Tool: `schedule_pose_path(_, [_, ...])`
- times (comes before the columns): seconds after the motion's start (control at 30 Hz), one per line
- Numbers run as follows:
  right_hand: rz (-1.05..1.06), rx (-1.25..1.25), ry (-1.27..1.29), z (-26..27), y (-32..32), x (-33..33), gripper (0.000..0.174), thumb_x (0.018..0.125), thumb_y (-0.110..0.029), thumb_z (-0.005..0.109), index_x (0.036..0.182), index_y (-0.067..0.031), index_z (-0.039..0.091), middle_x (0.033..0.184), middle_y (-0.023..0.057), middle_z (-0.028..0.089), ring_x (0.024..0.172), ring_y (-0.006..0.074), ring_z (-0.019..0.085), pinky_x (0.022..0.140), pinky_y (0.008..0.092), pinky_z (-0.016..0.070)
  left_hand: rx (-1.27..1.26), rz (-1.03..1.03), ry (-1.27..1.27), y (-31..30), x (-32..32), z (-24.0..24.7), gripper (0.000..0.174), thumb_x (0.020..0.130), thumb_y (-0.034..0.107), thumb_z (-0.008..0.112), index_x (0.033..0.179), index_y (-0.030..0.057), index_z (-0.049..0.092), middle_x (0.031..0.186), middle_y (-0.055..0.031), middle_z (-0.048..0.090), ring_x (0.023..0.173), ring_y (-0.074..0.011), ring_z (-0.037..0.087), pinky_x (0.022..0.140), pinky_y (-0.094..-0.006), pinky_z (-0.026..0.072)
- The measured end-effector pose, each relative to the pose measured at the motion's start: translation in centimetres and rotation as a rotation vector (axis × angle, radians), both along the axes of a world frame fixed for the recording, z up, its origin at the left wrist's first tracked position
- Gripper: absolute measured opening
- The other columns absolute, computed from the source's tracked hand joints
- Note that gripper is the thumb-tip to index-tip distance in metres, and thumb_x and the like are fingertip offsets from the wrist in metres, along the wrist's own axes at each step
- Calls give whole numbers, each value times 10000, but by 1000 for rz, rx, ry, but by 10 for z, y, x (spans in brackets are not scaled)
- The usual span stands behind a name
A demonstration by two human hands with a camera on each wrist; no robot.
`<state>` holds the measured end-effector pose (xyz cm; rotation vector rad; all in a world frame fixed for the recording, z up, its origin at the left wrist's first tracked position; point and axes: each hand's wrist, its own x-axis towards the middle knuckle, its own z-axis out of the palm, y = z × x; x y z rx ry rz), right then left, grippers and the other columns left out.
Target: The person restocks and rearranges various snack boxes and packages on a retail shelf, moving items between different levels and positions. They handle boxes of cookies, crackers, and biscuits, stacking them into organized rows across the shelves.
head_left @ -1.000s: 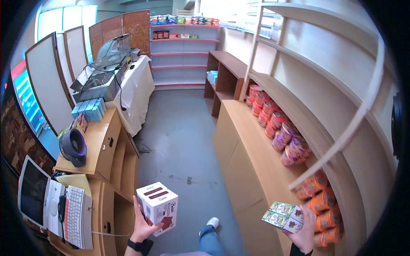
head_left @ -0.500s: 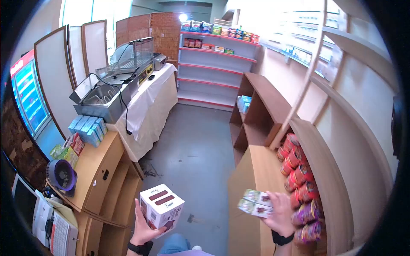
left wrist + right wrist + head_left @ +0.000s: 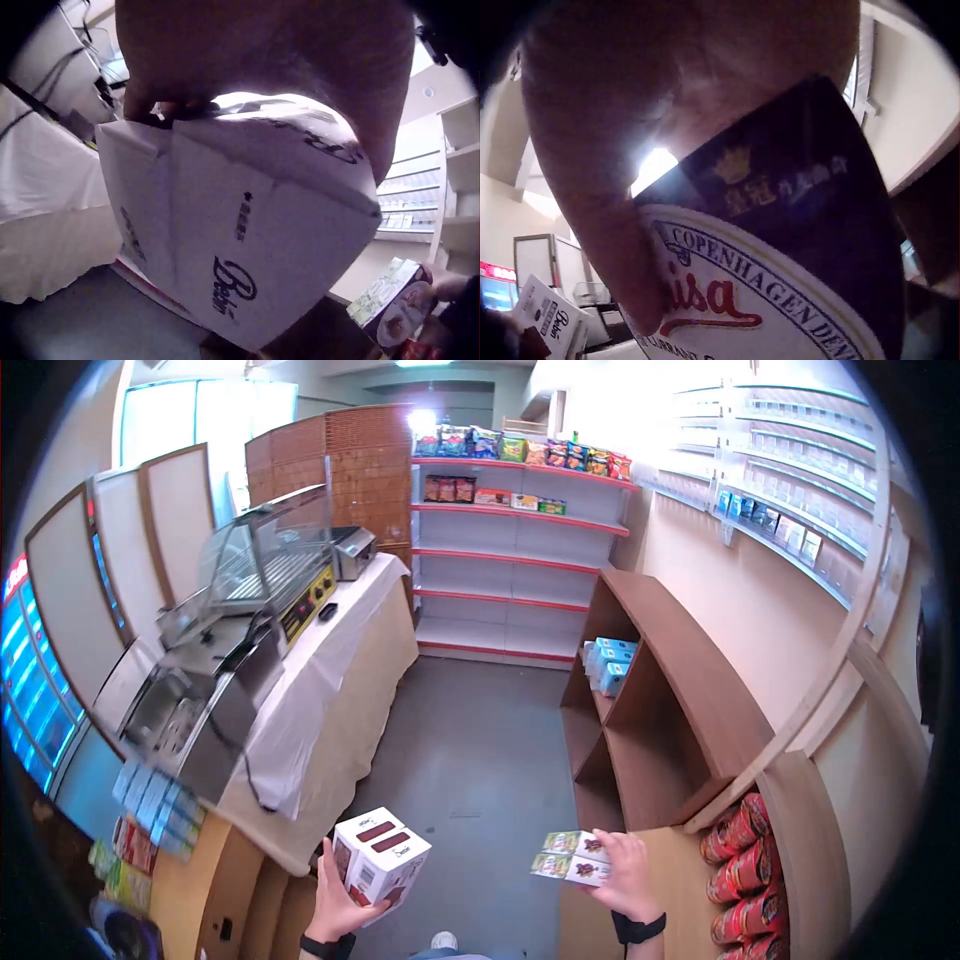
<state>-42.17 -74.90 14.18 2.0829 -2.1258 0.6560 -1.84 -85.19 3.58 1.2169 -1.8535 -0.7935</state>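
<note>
My left hand [image 3: 343,908] grips a white carton [image 3: 385,857] with dark red patches and the printed name Bebin. The thumb lies along its near side, and the carton is tilted. Close up, its white panel [image 3: 255,225] fills the left wrist view. My right hand [image 3: 627,878] holds small cookie boxes [image 3: 570,858] by their right end, with green and white faces upward. A dark blue side [image 3: 802,180] with an oval label reading Copenhagen and Currant shows in the right wrist view, my thumb across it. Both hands are held apart above the floor.
A brown shelf unit [image 3: 690,690] with light blue boxes [image 3: 610,663] stands ahead right. Red tubs [image 3: 742,870] line the right counter. On the left, a cloth-covered table [image 3: 340,690] carries a fryer and a glass-topped warmer. Red-edged shelves [image 3: 510,555] with snack bags stand at the back.
The view has advanced along the aisle, so the brown shelf and back shelves look nearer. My right hand has come inward from the right, still holding the boxes; the left keeps its carton.
</note>
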Motion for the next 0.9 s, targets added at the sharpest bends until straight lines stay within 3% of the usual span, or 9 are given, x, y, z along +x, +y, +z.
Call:
schedule_pose_path(0.07, [-51, -20, -3, 13, -35, -20, 823, 486, -249, 869, 1211, -97, 511, 1074, 103, 560, 1012, 322, 518, 937, 441, 380, -86, -101, -54, -64, -30, 17, 1347, 539, 282, 853, 1479, 60, -85, 1217, -232, 385, 1122, -377, 433, 956, -480, 367])
schedule_pose_path(0.17, [-186, -30, 22, -2, -70, -77, 830, 474, -252, 868, 1203, -93, 504, 1070, 103, 561, 1024, 321, 519, 962, 450, 361, -128, -262, -15, -145, -97, 4, 1337, 553, 288, 847, 1480, 61, -88, 1199, -230, 405, 1104, -370, 436, 945, -473, 372])
schedule_pose_path(0.33, [-296, 20, 64, -28, -158, -176, 813, 497, -270, 859, 1208, -95, 506, 1070, 100, 557, 1039, 312, 518, 992, 452, 341, -100, -322, -23, -255, -205, -19, 1341, 564, 298, 850, 1478, 66, -103, 1203, -230, 397, 1135, -367, 432, 956, -470, 376])
schedule_pose_path(0.43, [-294, 66, 70, -29, -239, -241, 810, 508, -278, 853, 1217, -97, 506, 1069, 101, 552, 1045, 308, 517, 1007, 454, 331, 90, -271, -15, -320, -258, -27, 1380, 548, 281, 870, 1466, 58, -136, 1255, -237, 337, 1194, -383, 416, 1006, -470, 362])
schedule_pose_path(0.6, [-166, 20, 143, 3, -407, -321, 782, 565, -310, 816, 1252, -108, 502, 1069, 97, 528, 1076, 284, 499, 1029, 462, 317, -25, -195, -3, -443, -329, -12, 1367, 525, 281, 874, 1466, 19, -82, 1235, -235, 359, 1153, -377, 450, 971, -453, 387])
schedule_pose_path(0.67, [-74, 19, 118, 12, -476, -334, 762, 571, -277, 797, 1253, -107, 504, 1077, 99, 534, 1077, 279, 504, 1022, 457, 324, 40, -140, 123, -490, -343, -33, 1366, 514, 273, 873, 1469, 27, -72, 1248, -232, 353, 1157, -376, 451, 972, -452, 387])
schedule_pose_path(0.8, [89, 109, 3, -13, -599, -363, 799, 570, -267, 802, 1290, -127, 485, 1138, 103, 524, 1116, 289, 489, 1044, 466, 310, 62, -10, 76, -572, -372, -36, 1364, 507, 264, 871, 1480, 54, -62, 1265, -227, 344, 1171, -370, 443, 990, -461, 378])
schedule_pose_path(0.87, [116, 127, -46, -34, -653, -376, 807, 581, -302, 814, 1297, -135, 481, 1146, 99, 520, 1131, 282, 485, 1056, 470, 294, 48, 44, 185, -613, -394, -26, 1085, 667, 228, 812, 1494, 65, 129, 1379, -230, 405, 1233, -332, 473, 1017, -422, 397])
schedule_pose_path(0.9, [93, 152, -45, -44, -677, -385, 805, 589, -338, 824, 1292, -139, 486, 1153, 93, 519, 1149, 273, 479, 1071, 522, 251, 269, 58, 137, -642, -403, -31, 1372, 527, 308, 883, 1486, 34, -60, 1472, -248, 195, 1336, -343, 325, 1086, -436, 318])
